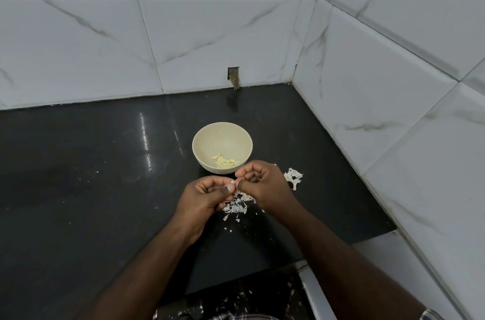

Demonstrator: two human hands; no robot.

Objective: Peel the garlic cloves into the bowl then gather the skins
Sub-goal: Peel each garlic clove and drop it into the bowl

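A cream bowl (202,141) stands on the black counter (91,175) and holds several peeled garlic cloves (224,161). Just in front of the bowl my left hand (204,195) and my right hand (262,184) meet. Both pinch one small garlic clove (232,182) between fingertips and thumbs; most of it is hidden. A heap of white garlic skins (237,205) lies on the counter under my hands. A larger piece of skin (294,176) lies to the right of my right hand.
White marble-look tiled walls (380,83) close the counter at the back and right. The counter's front edge runs near my forearms, with a white ledge (372,254) at the right. More skin bits (244,293) lie scattered on the dark floor below.
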